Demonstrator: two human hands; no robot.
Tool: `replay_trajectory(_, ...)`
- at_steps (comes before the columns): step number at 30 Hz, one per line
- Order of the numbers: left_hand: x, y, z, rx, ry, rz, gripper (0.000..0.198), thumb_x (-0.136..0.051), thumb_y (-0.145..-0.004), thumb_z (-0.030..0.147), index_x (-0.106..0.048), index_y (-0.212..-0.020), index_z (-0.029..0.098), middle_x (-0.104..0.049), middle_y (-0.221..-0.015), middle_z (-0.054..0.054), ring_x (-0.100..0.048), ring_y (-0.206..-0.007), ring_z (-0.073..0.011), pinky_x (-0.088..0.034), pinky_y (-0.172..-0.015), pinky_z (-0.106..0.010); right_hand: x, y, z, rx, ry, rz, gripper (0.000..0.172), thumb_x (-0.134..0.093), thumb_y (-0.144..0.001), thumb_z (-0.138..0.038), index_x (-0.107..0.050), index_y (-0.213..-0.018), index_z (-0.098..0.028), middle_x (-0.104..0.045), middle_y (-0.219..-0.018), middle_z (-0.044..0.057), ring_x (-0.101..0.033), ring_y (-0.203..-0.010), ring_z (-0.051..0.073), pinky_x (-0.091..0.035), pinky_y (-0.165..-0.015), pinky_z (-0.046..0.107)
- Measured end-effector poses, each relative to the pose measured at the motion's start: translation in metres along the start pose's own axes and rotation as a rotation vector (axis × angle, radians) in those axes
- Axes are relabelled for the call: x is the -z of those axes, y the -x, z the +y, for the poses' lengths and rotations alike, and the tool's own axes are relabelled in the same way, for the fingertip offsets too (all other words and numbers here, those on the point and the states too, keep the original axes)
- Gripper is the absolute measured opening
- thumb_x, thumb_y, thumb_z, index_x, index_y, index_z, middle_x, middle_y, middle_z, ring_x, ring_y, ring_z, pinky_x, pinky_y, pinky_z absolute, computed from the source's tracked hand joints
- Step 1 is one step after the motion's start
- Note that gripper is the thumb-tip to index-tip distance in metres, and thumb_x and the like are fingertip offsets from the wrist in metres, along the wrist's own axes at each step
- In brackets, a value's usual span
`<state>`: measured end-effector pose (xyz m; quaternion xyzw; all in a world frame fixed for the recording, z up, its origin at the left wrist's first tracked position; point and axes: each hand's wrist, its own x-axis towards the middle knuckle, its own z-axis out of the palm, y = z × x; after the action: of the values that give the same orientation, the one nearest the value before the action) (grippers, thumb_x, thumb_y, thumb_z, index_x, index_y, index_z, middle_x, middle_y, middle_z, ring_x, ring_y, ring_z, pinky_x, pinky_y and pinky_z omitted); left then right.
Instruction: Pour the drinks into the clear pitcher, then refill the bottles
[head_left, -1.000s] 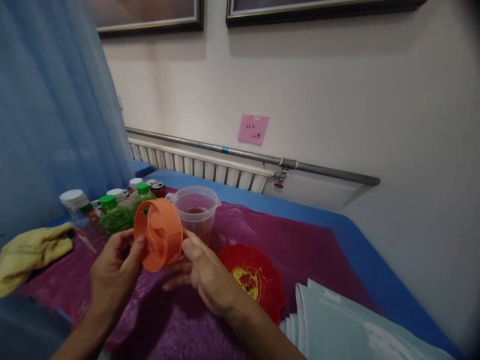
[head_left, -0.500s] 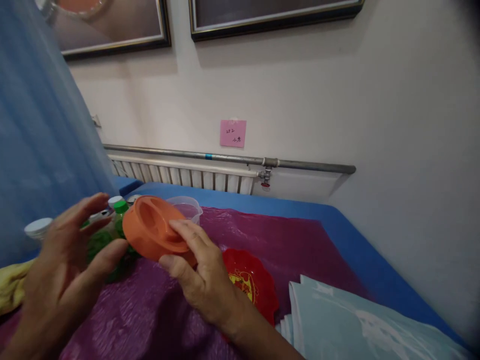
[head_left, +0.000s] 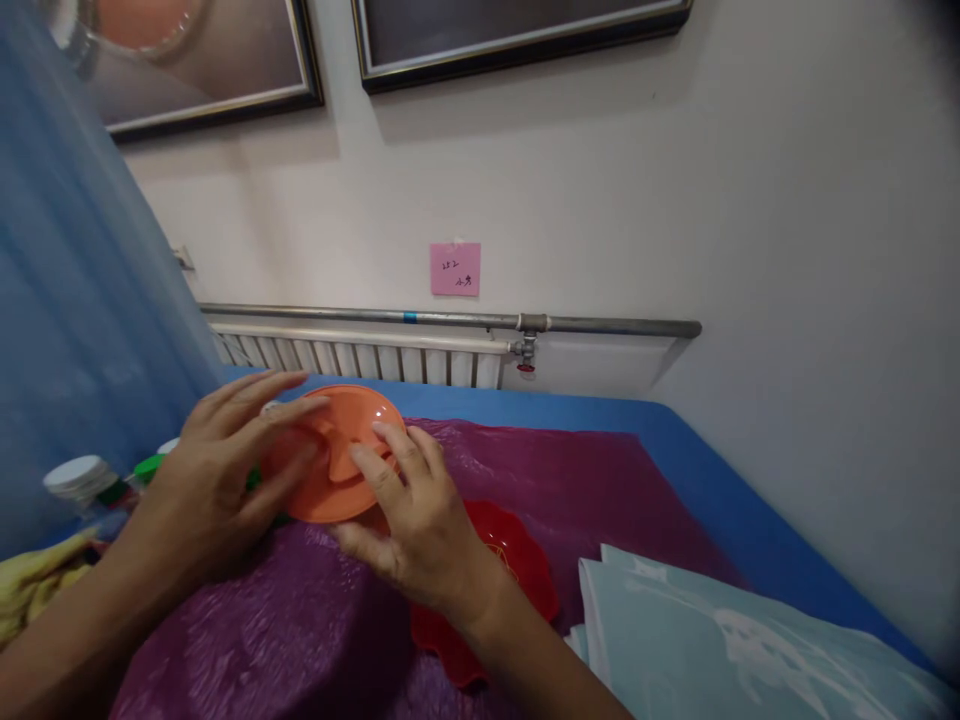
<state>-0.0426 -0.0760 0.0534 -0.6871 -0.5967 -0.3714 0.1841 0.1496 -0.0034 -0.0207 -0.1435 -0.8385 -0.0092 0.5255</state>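
A round orange plastic piece (head_left: pixel 341 500) with a wide rim and a raised ridge across its middle is held tilted above the purple sheet (head_left: pixel 585 480). My right hand (head_left: pixel 420 520) grips its right side, fingers on the face and thumb below. Over its left part lies my left hand (head_left: pixel 232 460), with extended fingers smeared by motion. Whether they grip the ridge or only touch it I cannot tell. A red scalloped plate (head_left: pixel 529 565) with a yellow design lies behind my right wrist, partly hidden.
At left are a white-capped container (head_left: pixel 75 475), a green cap (head_left: pixel 148 468) and a yellow cloth (head_left: pixel 37 590). A folded pale blue cloth (head_left: pixel 675 630) lies at right. Beyond the blue table edge (head_left: pixel 480 402) run a radiator (head_left: pixel 360 360) and pipe (head_left: pixel 622 327). A blue curtain (head_left: pixel 97 270) hangs at left.
My left hand has moved right onto the orange piece, covering the bottles behind. The piece has turned, showing more of its ridged face. The right hand still holds it.
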Motion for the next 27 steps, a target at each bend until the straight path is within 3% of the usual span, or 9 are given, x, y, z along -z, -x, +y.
replay_trajectory(3, -0.009, -0.010, -0.009, -0.160, -0.086, -0.101, 0.043, -0.039, -0.091, 0.058, -0.075, -0.103, 0.038, -0.072, -0.115, 0.005, -0.061, -0.117, -0.0263, -0.040, -0.105, -0.051, -0.002, 0.001, 0.001, 0.019, 0.011, -0.025, 0.053, -0.060, -0.092, -0.049, -0.058, -0.131, -0.013, -0.059, -0.134, 0.021, -0.049, -0.130, 0.033, -0.043, -0.111, 0.056)
replay_trajectory(5, -0.012, -0.017, -0.014, -0.180, -0.083, -0.191, 0.046, -0.037, -0.090, 0.060, -0.076, -0.094, 0.037, -0.075, -0.106, 0.003, -0.064, -0.106, -0.0242, -0.042, -0.100, -0.047, -0.003, 0.001, 0.002, 0.004, 0.011, -0.062, 0.050, -0.060, -0.093, -0.047, -0.058, -0.131, -0.014, -0.058, -0.136, 0.021, -0.049, -0.130, 0.034, -0.042, -0.111, 0.058)
replay_trajectory(8, -0.012, -0.028, -0.023, -0.142, -0.072, -0.280, 0.047, -0.037, -0.087, 0.057, -0.077, -0.092, 0.033, -0.075, -0.105, -0.001, -0.064, -0.103, -0.0247, -0.047, -0.095, -0.044, 0.000, 0.001, 0.007, -0.042, 0.001, -0.060, 0.054, -0.061, -0.093, -0.049, -0.056, -0.135, -0.017, -0.052, -0.145, 0.020, -0.047, -0.135, 0.033, -0.041, -0.113, 0.058)
replay_trajectory(12, -0.016, -0.050, -0.047, -0.071, -0.106, -0.316, 0.046, -0.039, -0.081, 0.046, -0.074, -0.097, 0.022, -0.073, -0.104, -0.009, -0.063, -0.099, -0.0261, -0.052, -0.094, -0.045, 0.009, -0.001, 0.020, -0.153, 0.009, 0.063, 0.056, -0.059, -0.094, -0.052, -0.051, -0.140, -0.022, -0.043, -0.152, 0.017, -0.043, -0.140, 0.032, -0.040, -0.114, 0.055)
replay_trajectory(17, -0.039, -0.072, -0.075, 0.059, -0.163, -0.473, 0.020, -0.059, -0.081, 0.016, -0.072, -0.096, 0.016, -0.072, -0.101, -0.007, -0.064, -0.090, -0.0188, -0.054, -0.085, -0.031, 0.018, -0.001, 0.031, -0.211, 0.027, 0.132, 0.048, -0.054, -0.098, -0.045, -0.055, -0.135, -0.015, -0.046, -0.148, 0.020, -0.047, -0.136, 0.032, -0.043, -0.112, 0.053)
replay_trajectory(21, -0.051, -0.076, -0.079, 0.128, -0.163, -0.575, 0.016, -0.063, -0.086, 0.009, -0.070, -0.098, 0.016, -0.072, -0.100, -0.002, -0.064, -0.086, -0.0120, -0.050, -0.079, -0.021, 0.021, -0.002, 0.036, -0.219, 0.039, 0.115, 0.044, -0.051, -0.099, -0.044, -0.056, -0.133, -0.016, -0.047, -0.147, 0.019, -0.047, -0.137, 0.031, -0.043, -0.112, 0.053)
replay_trajectory(27, -0.049, -0.082, -0.068, 0.100, -0.167, -0.681, 0.015, -0.064, -0.086, 0.010, -0.071, -0.097, 0.019, -0.071, -0.095, 0.002, -0.062, -0.083, -0.0099, -0.044, -0.074, -0.016, 0.030, -0.003, 0.044, -0.289, 0.044, 0.136, 0.039, -0.051, -0.100, -0.041, -0.059, -0.130, -0.017, -0.050, -0.145, 0.018, -0.053, -0.130, 0.029, -0.045, -0.110, 0.051)
